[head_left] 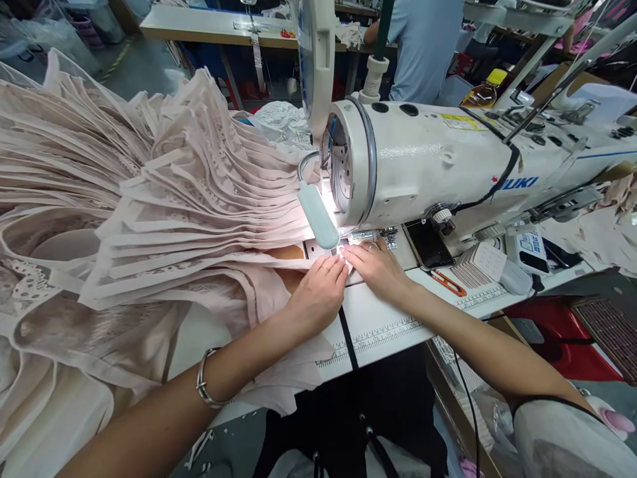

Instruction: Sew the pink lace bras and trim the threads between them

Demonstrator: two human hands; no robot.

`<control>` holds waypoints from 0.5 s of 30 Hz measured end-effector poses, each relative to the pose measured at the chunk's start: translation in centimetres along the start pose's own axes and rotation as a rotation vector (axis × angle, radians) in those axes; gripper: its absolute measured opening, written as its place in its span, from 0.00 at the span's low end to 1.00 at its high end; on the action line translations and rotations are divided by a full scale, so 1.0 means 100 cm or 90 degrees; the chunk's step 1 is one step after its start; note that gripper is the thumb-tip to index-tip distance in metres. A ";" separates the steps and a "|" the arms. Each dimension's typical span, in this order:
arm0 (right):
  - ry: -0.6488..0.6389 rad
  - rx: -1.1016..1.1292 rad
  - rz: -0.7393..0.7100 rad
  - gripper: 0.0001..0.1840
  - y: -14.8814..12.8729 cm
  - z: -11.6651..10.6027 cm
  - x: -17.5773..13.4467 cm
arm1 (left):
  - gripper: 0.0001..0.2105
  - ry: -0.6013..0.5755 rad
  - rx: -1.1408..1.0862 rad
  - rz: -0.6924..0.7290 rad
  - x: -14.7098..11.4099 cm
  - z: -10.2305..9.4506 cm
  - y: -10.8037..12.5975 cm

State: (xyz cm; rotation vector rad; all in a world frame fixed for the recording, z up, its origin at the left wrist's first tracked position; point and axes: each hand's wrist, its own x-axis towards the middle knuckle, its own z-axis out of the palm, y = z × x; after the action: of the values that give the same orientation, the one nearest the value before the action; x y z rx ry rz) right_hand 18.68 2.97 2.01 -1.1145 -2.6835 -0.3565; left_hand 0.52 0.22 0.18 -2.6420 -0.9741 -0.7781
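My left hand (322, 287) has its fingers closed on the edge of pale pink garment fabric (269, 292), just in front of the needle area. Close beside it, my right hand (377, 268) pinches the same brightly lit edge from the right. The needle itself is hidden behind a small grey-green lamp (318, 216). Above my hands stands the white sewing machine (413, 159). To the left spreads a large bundle of pale pink lace-trimmed garments (209, 192), folded in many layers, with some of it hanging over the table's front edge.
Right of the machine bed lie a dark phone (428, 245), an orange cutter (448, 283), a stack of labels (480, 264) and a grey computer mouse (515, 277). A ruler strip (388, 334) runs along the table's front. Another person (423, 46) in light blue sits beyond the machine.
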 end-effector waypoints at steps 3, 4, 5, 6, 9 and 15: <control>-0.009 0.041 0.038 0.23 0.005 0.006 -0.001 | 0.18 -0.021 -0.005 -0.003 -0.002 0.005 0.003; -0.015 0.060 0.049 0.23 0.006 0.007 -0.002 | 0.18 -0.032 -0.007 -0.006 -0.003 0.006 0.003; -0.020 0.079 0.056 0.24 0.007 0.009 -0.002 | 0.18 -0.039 -0.009 -0.007 -0.003 0.006 0.003; -0.024 0.099 0.061 0.25 0.008 0.010 -0.003 | 0.18 -0.044 -0.010 -0.007 -0.003 0.005 0.003; -0.029 0.147 0.071 0.26 0.010 0.011 -0.003 | 0.18 -0.051 -0.009 -0.009 -0.001 0.004 0.002; -0.046 0.159 0.097 0.27 0.009 0.013 -0.002 | 0.17 -0.047 -0.013 -0.011 0.000 0.005 -0.001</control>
State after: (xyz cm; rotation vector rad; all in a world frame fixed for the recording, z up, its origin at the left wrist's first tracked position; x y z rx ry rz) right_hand 19.35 3.84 0.87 -1.2631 -2.5904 0.0438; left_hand 0.64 0.48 -0.18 -2.7011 -1.0129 -0.7036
